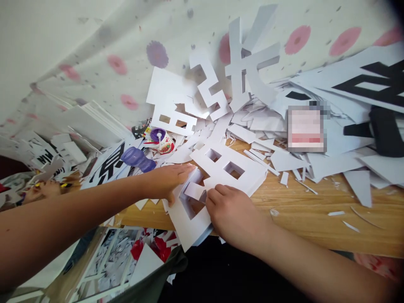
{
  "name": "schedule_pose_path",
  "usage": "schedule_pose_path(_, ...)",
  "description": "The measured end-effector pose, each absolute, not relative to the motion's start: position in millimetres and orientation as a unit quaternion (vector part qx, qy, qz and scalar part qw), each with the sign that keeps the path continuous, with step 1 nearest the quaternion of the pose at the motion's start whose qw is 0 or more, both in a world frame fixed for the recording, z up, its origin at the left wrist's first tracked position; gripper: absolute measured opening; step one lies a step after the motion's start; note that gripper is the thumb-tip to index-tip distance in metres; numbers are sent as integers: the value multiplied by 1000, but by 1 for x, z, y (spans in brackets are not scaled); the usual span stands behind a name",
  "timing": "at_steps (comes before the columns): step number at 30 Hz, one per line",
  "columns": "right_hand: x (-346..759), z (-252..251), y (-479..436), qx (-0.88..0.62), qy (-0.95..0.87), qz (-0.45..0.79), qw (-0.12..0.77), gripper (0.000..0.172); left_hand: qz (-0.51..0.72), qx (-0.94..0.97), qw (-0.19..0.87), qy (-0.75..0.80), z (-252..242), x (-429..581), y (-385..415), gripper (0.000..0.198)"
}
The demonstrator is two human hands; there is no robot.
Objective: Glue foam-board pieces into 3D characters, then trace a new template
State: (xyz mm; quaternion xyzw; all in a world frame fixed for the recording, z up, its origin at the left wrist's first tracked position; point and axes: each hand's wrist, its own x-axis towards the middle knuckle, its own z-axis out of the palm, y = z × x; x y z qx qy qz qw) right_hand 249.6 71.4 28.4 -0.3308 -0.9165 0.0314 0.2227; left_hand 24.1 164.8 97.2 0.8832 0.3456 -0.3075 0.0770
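A thick white foam-board character (pixel 189 229) with square cutouts lies across the table's front edge, partly overhanging it. Its upper part (pixel 232 158) has two square holes. My left hand (pixel 172 181) grips its left side, fingers along the top and thumb lower at the edge. Inside the larger lower opening, a small white foam strip (pixel 195 191) sits at a slant. The curled fingers of my right hand (pixel 229 210) pinch the end of that strip at the opening's right side. My right fingertips are partly hidden, so I cannot tell whether they hold a tool too.
Cut foam characters (pixel 252 63) lean on the flowered wall covering. A purple bottle (pixel 138 159) and a patterned cup (pixel 166 143) stand left. Foam scraps (pixel 285 160) litter the wooden table (pixel 299 219). A black tool (pixel 385 130) lies right. Another person's hands (pixel 42 191) are far left.
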Motion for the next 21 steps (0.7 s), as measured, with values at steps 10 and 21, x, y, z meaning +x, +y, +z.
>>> schedule_pose_path(10, 252, 28, 74, -310, -922, 58, 223, 10, -220, 912, 101, 331, 85, 6, 172, 47)
schedule_pose_path(21, 252, 26, 73, -321, -918, 50, 229, 11, -243, 903, 105, 339, 82, 10, 175, 32)
